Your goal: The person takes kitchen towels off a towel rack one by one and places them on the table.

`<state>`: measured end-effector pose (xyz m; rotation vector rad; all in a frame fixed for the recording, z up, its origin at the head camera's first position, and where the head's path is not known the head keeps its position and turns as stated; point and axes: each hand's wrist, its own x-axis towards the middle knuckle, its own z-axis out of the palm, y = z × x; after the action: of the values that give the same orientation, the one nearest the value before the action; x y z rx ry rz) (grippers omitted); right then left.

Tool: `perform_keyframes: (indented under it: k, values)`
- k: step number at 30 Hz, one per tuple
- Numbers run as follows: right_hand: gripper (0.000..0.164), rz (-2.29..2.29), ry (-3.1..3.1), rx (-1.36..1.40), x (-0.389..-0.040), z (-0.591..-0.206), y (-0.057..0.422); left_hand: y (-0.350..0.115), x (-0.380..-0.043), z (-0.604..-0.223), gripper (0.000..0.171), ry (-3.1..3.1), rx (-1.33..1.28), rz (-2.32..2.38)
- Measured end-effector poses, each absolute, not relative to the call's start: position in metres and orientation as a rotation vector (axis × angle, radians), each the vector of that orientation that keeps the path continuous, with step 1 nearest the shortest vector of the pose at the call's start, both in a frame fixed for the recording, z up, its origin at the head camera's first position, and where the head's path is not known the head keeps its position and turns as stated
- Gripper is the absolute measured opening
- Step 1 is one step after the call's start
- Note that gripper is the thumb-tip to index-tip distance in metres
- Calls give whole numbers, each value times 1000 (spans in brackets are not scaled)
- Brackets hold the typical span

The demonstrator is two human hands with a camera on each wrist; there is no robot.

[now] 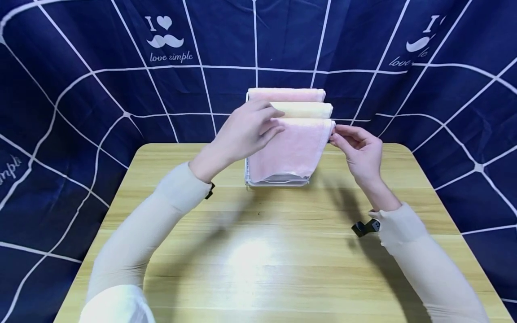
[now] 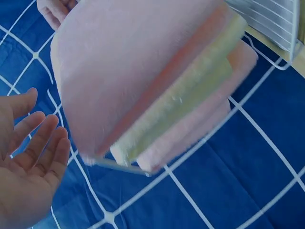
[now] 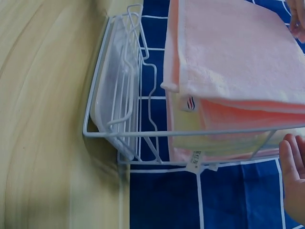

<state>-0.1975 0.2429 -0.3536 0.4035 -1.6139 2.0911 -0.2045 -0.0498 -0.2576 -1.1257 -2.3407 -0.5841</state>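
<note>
A white wire rack [image 3: 88,119] stands at the table's back edge with folded towels hung over its bars. The front pink towel [image 1: 286,148] hangs nearest, a cream towel [image 1: 308,110] behind it, and another pink towel [image 1: 286,94] at the back. My left hand [image 1: 252,128] is over the towels' left side, fingers spread loosely; in the left wrist view this left hand [image 2: 33,157] holds nothing. At the front towel's upper right corner is my right hand [image 1: 359,150], thumb and index fingertips right at its edge. In the right wrist view, fingers of the right hand [image 3: 293,171] are extended.
A whitish tray [image 3: 107,90] sits in the base of the rack. A small paper tag [image 3: 194,162] hangs by the towels. Behind the wooden table [image 1: 258,251] hangs a dark blue cloth [image 1: 226,45] with white grid lines. Dark straps [image 1: 365,228] show at the sleeve cuffs.
</note>
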Motion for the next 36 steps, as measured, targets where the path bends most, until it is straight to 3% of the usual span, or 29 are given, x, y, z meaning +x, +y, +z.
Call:
perform_keyframes:
  k: [16,29,36]
  values:
    - [27,2148,-1585,410,-209,-359,238,-10,-226,-252,22,-2562,-1162,-388]
    - [14,2101,-1626,418,-209,-361,239,-6,-233,-252,22,-2599,-1188,-441]
    - [23,2074,-1667,396,-208,-360,237,-3,-233,-250,19,-2614,-1163,-472]
